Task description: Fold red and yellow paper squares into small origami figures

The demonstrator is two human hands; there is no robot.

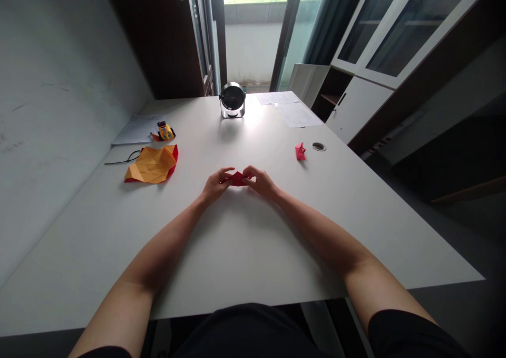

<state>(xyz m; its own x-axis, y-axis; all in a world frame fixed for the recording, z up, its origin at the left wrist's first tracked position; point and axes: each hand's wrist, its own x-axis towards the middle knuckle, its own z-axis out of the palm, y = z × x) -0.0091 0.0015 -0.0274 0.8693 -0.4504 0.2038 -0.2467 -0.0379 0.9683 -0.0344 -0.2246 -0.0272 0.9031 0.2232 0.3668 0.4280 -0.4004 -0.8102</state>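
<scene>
A small piece of folded red paper (237, 179) is held just above or on the white table, between my two hands. My left hand (216, 183) pinches its left corner between thumb and fingers. On the other side, my right hand (259, 180) grips the right corner the same way. The fingertips cover both ends, so only the pointed middle of the paper shows. Off to the right lies another folded red paper piece (300, 151), apart from my hands.
Creased orange-and-red paper (153, 165) lies at left, beside a black cable tie (125, 161) and a small yellow toy (165, 131). A round black device on a stand (232, 98) is at the back. Paper sheets (296, 114) and a cable hole (318, 146) are at right.
</scene>
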